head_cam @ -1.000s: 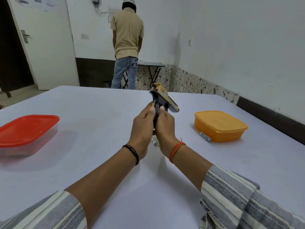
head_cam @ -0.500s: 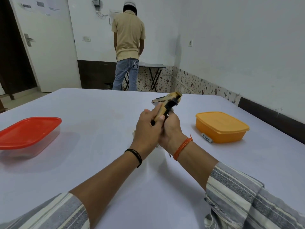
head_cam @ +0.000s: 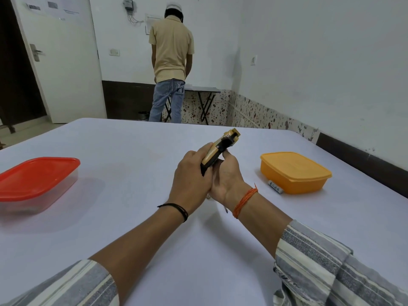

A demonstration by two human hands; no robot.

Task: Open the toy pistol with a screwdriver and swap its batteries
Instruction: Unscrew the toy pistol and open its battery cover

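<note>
A gold and black toy pistol [head_cam: 220, 149] is held above the middle of the white table [head_cam: 132, 151], its barrel pointing up and away. My left hand [head_cam: 189, 182] grips it from the left. My right hand [head_cam: 225, 175] grips its lower part from the right, thumb up against the black underside. One battery [head_cam: 275, 187] lies on the table beside the orange box. Something small and pale [head_cam: 208, 197] shows on the table under my hands, mostly hidden. No screwdriver is in sight.
A shut orange box [head_cam: 295, 171] stands to the right, a clear box with a red lid [head_cam: 37, 182] to the left. A person [head_cam: 171, 62] stands with their back turned at a folding table [head_cam: 205, 93] beyond the far edge.
The pistol has been turned in my hands, from muzzle tipping right to barrel pointing up and away. Both hands sank slightly and closed more tightly round it.
</note>
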